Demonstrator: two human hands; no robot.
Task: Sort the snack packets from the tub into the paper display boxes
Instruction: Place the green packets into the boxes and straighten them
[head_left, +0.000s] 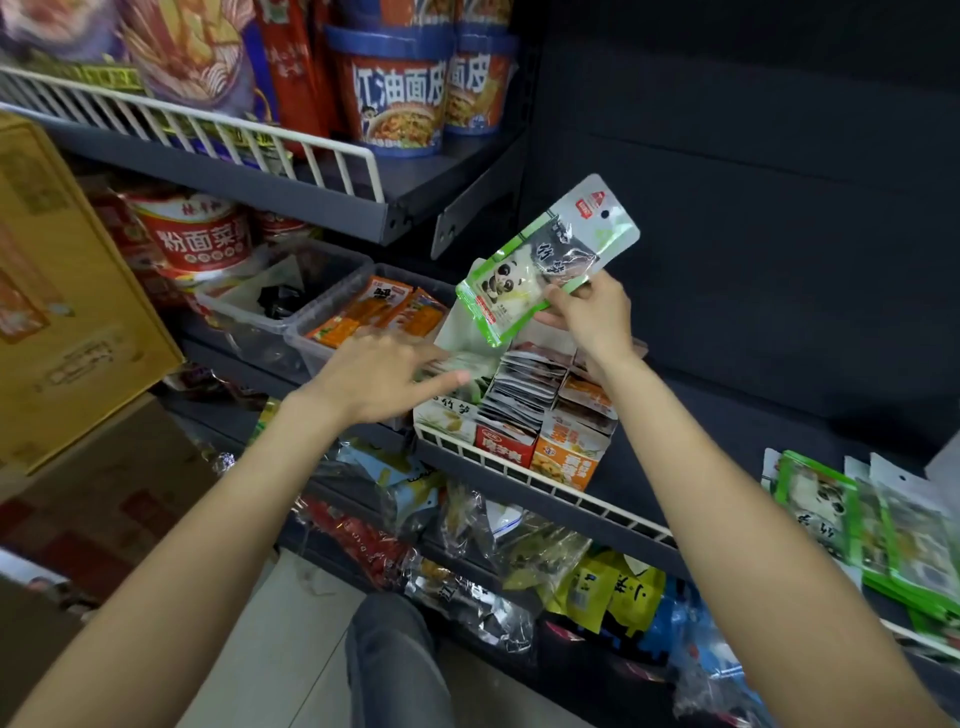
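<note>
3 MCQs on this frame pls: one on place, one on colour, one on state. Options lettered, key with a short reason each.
1. Where is the clear tub of orange packets?
A. On the floor
B. On the shelf, left of the paper display boxes
C. On the top shelf beside the noodle cups

2. What colour edges the panda packets held up?
A. Green
B. Red
C. Blue

3. What is the left hand doing?
A. Gripping a packet
B. Reaching with straight fingers toward the leftmost box
C. Resting on the floor

Key: B, the tub sits on the same shelf, left of the boxes. A, green borders show. B, its fingers are extended and empty, while the right hand pinches the packets.
</note>
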